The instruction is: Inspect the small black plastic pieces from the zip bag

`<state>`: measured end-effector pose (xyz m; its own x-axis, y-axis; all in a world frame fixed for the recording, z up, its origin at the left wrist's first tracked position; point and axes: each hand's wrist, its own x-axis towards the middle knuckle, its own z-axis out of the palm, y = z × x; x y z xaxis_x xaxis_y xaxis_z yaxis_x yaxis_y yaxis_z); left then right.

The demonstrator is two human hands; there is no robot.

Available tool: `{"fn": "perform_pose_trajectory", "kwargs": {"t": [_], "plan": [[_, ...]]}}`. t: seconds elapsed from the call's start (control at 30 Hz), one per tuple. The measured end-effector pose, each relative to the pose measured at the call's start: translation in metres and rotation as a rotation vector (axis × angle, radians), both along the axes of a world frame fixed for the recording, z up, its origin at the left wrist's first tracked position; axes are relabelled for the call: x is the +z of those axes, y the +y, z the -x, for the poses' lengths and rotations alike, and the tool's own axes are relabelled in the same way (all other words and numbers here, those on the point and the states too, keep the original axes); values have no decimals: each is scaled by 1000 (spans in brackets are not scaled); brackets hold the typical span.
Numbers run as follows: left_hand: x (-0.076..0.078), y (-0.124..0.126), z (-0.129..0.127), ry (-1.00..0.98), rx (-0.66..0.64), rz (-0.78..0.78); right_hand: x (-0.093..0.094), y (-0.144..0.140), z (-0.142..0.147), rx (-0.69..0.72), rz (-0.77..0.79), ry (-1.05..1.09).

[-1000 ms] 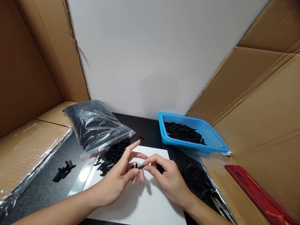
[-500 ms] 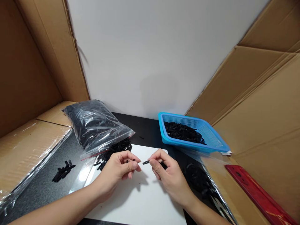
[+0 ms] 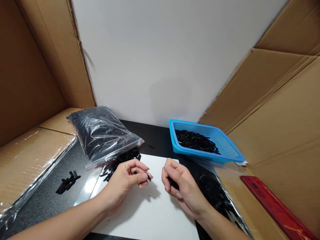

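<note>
Above a white sheet (image 3: 150, 213), my left hand (image 3: 131, 176) pinches a small black elongated piece (image 3: 149, 178) between thumb and fingers. To its right, my right hand (image 3: 178, 185) is curled closed around black pieces (image 3: 173, 182), which show only partly inside the fingers; how many there are is hidden. The two hands are apart. Just behind my left hand, a heap of similar black pieces (image 3: 125, 158) lies at the sheet's far left corner. What exactly these small parts are I cannot make out.
A clear zip bag (image 3: 97, 130) full of dark pieces lies back left. A blue basket (image 3: 230, 146) holds more at the right. A small black pile (image 3: 67, 183) sits far left, another bagged batch (image 3: 212, 190) right, near a red phone-like object (image 3: 272, 206). Cardboard walls flank both sides.
The black piece at my right fingertips is no longer there; the right fingers have curled inward. A black piece now sticks out from my left fingertips. Both hands stay nearly in place.
</note>
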<state>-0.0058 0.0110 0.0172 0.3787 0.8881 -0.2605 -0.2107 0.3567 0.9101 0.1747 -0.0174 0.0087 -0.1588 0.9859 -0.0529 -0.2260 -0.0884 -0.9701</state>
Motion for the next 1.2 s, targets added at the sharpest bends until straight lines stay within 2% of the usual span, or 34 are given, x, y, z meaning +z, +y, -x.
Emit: {"fn": "perform_pose_trajectory", "kwargs": {"t": [0.17,0.27,0.37,0.53,0.7,0.83,1.0,1.2], "plan": [[0,-1,0,12,-11,-18,-5,-5,2,-81,-401,-511],[-2,-1,0,24,-22,-19,-7,-9,3,-124,-586,-610],[-4,-1,0,34,-29,-24,-7,-9,4,-165,-652,-628],[-2,-2,1,-12,-65,-63,-4,-8,3,-215,-628,-610],[-1,-5,0,-93,-56,-25,0,-7,4,-262,-564,-593],[-3,-5,-1,-143,-62,-60,-1,-6,2,-267,-492,-560],[-5,0,-1,-76,-41,-48,-4,-4,-2,-272,-372,-533],[-3,1,0,-61,-48,0,-3,-3,-2,-244,-326,-451]]}}
